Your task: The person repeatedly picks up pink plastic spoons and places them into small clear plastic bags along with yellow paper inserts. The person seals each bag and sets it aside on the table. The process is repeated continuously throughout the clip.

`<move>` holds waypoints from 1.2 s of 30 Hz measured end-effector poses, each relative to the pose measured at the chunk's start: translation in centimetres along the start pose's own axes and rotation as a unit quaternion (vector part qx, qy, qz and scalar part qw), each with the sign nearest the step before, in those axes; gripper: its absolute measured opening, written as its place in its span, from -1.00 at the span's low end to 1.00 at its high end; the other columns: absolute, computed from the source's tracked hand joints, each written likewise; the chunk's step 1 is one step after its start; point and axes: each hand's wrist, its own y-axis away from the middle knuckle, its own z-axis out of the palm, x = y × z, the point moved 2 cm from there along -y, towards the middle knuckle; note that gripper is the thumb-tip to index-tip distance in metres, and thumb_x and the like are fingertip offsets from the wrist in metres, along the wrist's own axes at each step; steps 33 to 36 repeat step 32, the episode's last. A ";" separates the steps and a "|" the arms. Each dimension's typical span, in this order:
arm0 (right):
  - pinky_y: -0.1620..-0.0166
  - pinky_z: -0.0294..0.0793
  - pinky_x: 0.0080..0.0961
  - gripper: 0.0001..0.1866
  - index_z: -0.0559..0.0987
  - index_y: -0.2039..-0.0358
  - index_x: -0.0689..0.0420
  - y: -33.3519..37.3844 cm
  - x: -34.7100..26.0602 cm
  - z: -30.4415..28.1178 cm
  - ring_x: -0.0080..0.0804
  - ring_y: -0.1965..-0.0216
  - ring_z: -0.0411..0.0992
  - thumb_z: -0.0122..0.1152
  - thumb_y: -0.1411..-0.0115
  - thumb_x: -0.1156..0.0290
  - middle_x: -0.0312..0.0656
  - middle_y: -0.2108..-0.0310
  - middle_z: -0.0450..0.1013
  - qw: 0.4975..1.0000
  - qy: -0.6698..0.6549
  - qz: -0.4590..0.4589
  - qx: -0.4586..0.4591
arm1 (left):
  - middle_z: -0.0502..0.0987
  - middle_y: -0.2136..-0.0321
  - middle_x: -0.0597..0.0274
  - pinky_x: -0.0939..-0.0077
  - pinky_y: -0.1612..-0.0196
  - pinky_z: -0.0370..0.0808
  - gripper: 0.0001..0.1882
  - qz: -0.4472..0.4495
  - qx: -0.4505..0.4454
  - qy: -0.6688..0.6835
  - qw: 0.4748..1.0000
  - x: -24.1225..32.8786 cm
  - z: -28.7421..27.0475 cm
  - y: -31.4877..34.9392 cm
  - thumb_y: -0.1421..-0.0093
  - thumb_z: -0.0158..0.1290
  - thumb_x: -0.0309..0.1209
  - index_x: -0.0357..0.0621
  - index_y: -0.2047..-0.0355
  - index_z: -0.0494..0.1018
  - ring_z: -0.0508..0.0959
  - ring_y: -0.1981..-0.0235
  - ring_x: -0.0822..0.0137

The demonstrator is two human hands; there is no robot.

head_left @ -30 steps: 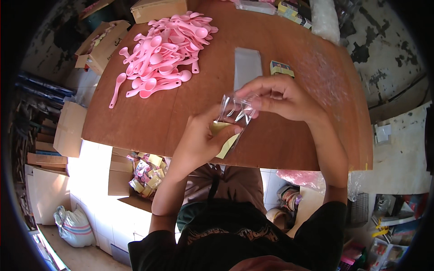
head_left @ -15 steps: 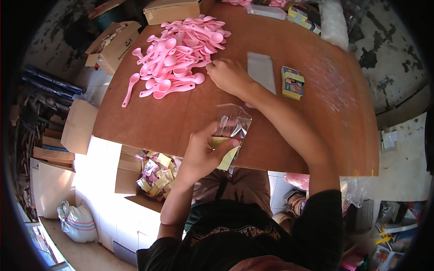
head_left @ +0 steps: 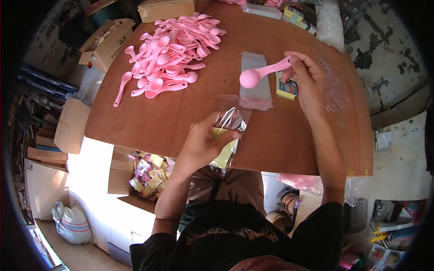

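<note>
My left hand (head_left: pixel 205 143) is closed on a clear plastic bag (head_left: pixel 231 115) near the table's front edge. A pale yellow card (head_left: pixel 224 153) lies inside the bag, under my thumb. My right hand (head_left: pixel 308 81) pinches a pink measuring spoon (head_left: pixel 266 73) by the end of its handle, with the round bowl pointing left. The spoon hangs over a stack of clear bags (head_left: pixel 256 100), up and to the right of the held bag. Behind my right fingers sits a stack of printed cards (head_left: pixel 285 89), partly covered. A heap of pink measuring spoons (head_left: pixel 174 52) lies at the table's back left.
The brown table (head_left: pixel 149 118) has loose clear plastic (head_left: pixel 337 86) on its right side. Below the front edge, a cardboard box (head_left: pixel 122 174) holds filled packets (head_left: pixel 151 176). Another cardboard box (head_left: pixel 165 11) and a plastic-wrapped roll (head_left: pixel 330 25) stand at the back.
My right hand has moved from the heap's edge to the right and now lifts a pink measuring spoon. My left hand still holds the bag with the card in nearly the same place.
</note>
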 end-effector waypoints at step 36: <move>0.38 0.45 -0.73 -0.80 0.55 0.16 0.24 6.8 -4.2 0.8 -0.64 0.43 0.48 0.23 -0.19 0.50 -0.24 0.39 0.55 0.969 0.161 -0.086 -0.169 | 0.60 0.38 0.15 0.57 0.21 0.48 -0.67 0.017 -0.019 0.050 0.998 2.5 3.7 -1.8 -0.33 -0.01 -0.36 -0.28 -0.03 0.39 0.56 0.32 0.48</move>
